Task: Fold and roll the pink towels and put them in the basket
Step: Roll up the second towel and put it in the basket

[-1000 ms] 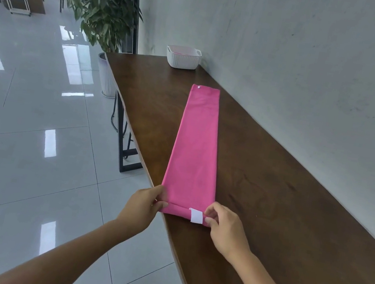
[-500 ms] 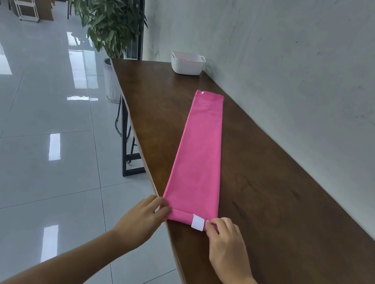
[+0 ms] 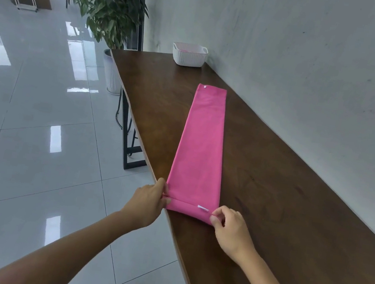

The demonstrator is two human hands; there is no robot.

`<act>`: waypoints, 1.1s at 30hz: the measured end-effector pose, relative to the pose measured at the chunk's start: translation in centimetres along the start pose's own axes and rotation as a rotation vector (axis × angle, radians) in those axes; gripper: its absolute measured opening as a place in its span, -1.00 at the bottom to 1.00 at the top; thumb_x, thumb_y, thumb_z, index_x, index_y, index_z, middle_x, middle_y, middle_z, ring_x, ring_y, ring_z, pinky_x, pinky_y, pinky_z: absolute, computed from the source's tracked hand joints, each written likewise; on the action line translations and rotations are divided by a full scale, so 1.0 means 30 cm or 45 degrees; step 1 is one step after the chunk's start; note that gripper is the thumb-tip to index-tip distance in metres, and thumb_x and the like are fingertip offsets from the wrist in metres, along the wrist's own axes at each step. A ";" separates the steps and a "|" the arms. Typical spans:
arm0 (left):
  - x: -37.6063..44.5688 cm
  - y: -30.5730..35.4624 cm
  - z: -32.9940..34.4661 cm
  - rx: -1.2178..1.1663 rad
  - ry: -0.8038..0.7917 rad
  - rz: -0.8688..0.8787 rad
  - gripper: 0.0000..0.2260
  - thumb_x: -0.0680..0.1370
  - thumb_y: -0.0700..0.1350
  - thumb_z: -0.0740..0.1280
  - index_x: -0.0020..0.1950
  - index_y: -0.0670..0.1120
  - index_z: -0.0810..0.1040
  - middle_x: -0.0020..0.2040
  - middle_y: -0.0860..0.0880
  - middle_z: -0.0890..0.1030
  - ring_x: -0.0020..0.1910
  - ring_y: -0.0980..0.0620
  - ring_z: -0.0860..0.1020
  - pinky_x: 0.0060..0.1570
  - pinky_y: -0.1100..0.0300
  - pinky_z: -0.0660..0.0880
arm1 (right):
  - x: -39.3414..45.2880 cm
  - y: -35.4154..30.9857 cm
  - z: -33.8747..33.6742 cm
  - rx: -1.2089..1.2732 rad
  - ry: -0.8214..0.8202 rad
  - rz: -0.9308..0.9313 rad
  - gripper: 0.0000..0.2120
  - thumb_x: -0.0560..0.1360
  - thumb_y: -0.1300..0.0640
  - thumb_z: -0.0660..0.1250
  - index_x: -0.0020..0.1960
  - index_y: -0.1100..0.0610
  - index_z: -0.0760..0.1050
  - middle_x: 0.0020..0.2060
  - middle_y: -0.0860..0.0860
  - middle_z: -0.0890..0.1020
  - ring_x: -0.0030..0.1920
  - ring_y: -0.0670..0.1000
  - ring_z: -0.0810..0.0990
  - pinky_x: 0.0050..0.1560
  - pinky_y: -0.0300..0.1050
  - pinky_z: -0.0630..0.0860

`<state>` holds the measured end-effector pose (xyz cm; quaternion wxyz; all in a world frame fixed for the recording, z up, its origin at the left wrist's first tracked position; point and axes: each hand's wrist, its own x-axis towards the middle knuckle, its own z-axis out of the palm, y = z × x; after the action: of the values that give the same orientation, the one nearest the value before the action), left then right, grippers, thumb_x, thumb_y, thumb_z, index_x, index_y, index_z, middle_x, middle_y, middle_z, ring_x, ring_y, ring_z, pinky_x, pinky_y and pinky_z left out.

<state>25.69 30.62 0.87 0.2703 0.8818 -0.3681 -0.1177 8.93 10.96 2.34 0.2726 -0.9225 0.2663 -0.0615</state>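
The towel [image 3: 202, 144] lies as 1 long folded strip on the table [image 3: 294, 210], pointing to 12 o'clock at the basket [image 3: 189, 55], and its near end is turned into a first small roll. The left hand [image 3: 148, 203] and right hand [image 3: 229, 226] pinch the roll's 2 ends; I judge they should roll evenly and tightly, keeping the edges straight. Compared with 0.5 s ago, the white label [image 3: 203, 208] has turned further into the roll.

Both forearms bare, no sleeves in view. Left hand [image 3: 146, 203] & right hand [image 3: 230, 232]: no gloves, rings, watch or wristbands; nails short, unpainted.
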 end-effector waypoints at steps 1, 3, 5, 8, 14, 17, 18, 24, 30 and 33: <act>0.007 0.006 -0.002 -0.010 -0.008 -0.038 -0.88 0.67 0.02 0.21 0.07 0.00 0.34 -0.07 0.01 0.60 -0.14 0.01 0.57 -0.05 0.03 0.58 | 0.007 -0.004 -0.005 0.064 -0.019 0.046 -0.95 0.62 0.01 0.30 -0.01 -0.04 0.49 -0.02 -0.08 0.56 -0.04 -0.14 0.50 -0.18 -0.33 0.36; 0.015 0.021 -0.002 0.046 0.067 -0.050 -0.87 0.65 0.01 0.25 0.05 -0.01 0.35 -0.09 0.02 0.59 -0.15 0.01 0.55 -0.09 0.05 0.57 | 0.015 -0.010 -0.006 0.099 0.022 0.082 -0.91 0.59 0.01 0.34 -0.07 -0.03 0.47 -0.04 -0.08 0.54 -0.06 -0.11 0.51 -0.20 -0.31 0.37; 0.011 0.036 0.009 0.172 0.282 0.047 -0.87 0.61 -0.03 0.31 -0.01 -0.01 0.37 -0.13 0.01 0.56 -0.17 0.00 0.48 -0.14 0.06 0.52 | 0.009 -0.015 0.003 -0.020 0.194 -0.021 -0.89 0.56 0.05 0.38 -0.10 0.01 0.48 -0.08 -0.10 0.50 -0.04 -0.09 0.48 -0.15 -0.31 0.36; -0.016 0.037 0.043 0.318 0.449 0.327 -0.85 0.51 -0.18 0.45 -0.11 -0.04 0.48 -0.17 0.01 0.53 -0.23 0.03 0.43 -0.26 0.17 0.48 | -0.026 -0.004 0.034 -0.263 0.476 -0.401 -0.89 0.56 0.13 0.38 -0.13 0.12 0.58 -0.18 -0.06 0.54 -0.17 -0.06 0.51 -0.20 -0.25 0.48; -0.045 -0.046 0.080 0.468 0.448 0.566 -0.80 0.48 -0.24 0.46 0.08 -0.10 0.61 0.02 -0.04 0.64 -0.07 -0.04 0.58 -0.11 0.11 0.60 | -0.075 0.071 0.073 -0.464 0.465 -0.649 -0.75 0.59 0.11 0.36 0.20 0.20 0.64 0.05 0.06 0.67 0.06 0.00 0.64 0.10 -0.15 0.62; -0.041 -0.036 0.080 0.393 0.432 0.529 -0.82 0.53 -0.12 0.45 0.11 -0.10 0.61 0.07 -0.03 0.63 -0.06 -0.03 0.60 -0.11 0.10 0.62 | -0.046 0.077 0.073 -0.414 0.417 -0.611 -0.69 0.46 0.19 0.51 0.19 0.20 0.63 0.04 0.04 0.66 0.05 0.00 0.63 0.09 -0.17 0.61; -0.034 -0.033 0.079 0.346 0.414 0.493 -0.82 0.53 -0.11 0.45 0.11 -0.10 0.60 0.06 -0.02 0.61 -0.07 -0.02 0.59 -0.12 0.09 0.61 | -0.033 0.070 0.066 -0.384 0.407 -0.600 -0.71 0.46 0.20 0.51 0.17 0.19 0.63 0.01 0.02 0.65 0.03 -0.01 0.61 0.06 -0.18 0.61; 0.002 -0.015 0.052 0.028 0.349 0.277 -0.84 0.62 -0.04 0.33 0.15 -0.07 0.55 0.04 0.03 0.56 -0.05 0.06 0.51 0.00 0.18 0.52 | 0.012 0.039 0.054 -0.069 0.275 -0.293 -0.84 0.64 0.09 0.27 0.20 0.06 0.52 0.08 -0.09 0.48 0.11 -0.10 0.42 0.07 -0.34 0.36; -0.027 -0.011 0.022 -0.165 0.236 0.090 -0.88 0.62 0.03 0.32 0.01 0.06 0.39 -0.05 0.13 0.51 -0.10 0.16 0.49 -0.12 0.29 0.49 | 0.012 0.019 0.040 0.001 0.125 -0.214 -0.83 0.66 -0.04 0.15 0.12 0.00 0.46 0.01 -0.13 0.49 0.04 -0.14 0.43 -0.08 -0.39 0.35; -0.048 -0.001 0.023 -0.294 0.192 -0.046 -0.83 0.62 0.06 0.32 -0.05 0.05 0.38 -0.11 0.09 0.53 -0.15 0.11 0.50 -0.20 0.30 0.45 | 0.007 0.012 0.045 0.058 0.067 -0.205 -0.87 0.69 0.02 0.11 0.01 -0.05 0.41 -0.07 -0.15 0.50 -0.02 -0.16 0.46 -0.12 -0.33 0.36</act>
<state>24.42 31.40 0.30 0.3948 0.8577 -0.3148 -0.0973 9.30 11.22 1.02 0.2805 -0.9325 0.1971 -0.1136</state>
